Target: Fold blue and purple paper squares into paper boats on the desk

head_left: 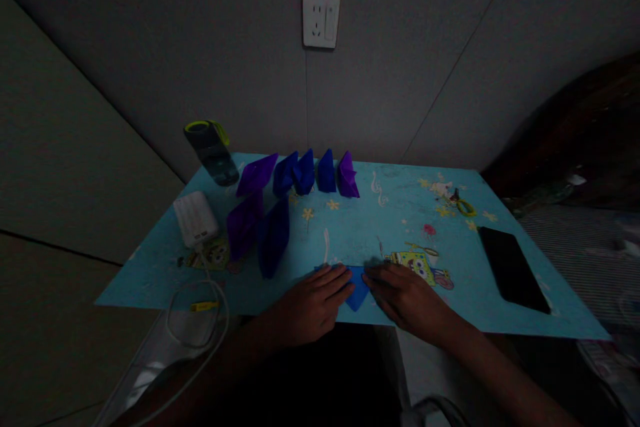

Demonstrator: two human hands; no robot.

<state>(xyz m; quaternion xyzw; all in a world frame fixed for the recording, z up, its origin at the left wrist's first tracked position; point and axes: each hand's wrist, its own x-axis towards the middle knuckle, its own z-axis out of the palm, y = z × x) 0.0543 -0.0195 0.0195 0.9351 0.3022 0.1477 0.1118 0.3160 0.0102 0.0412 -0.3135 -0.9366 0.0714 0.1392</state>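
A blue folded paper lies flat at the table's front edge, its lower part narrowing to a point. My left hand rests on its left side, fingers stretched out and pressing down. On the paper's right side lies my right hand, its fingertips touching the edge and its fingers lying low. Parts of the paper are hidden under both hands. Behind them stand folded paper boats: a purple one, a blue one and several more to the left, with a larger blue one nearest to my left hand.
A bottle stands at the back left of the blue table. A white power bank with a cable lies at the left. At the right are a black phone and a yellow ring-shaped item. A wall rises behind.
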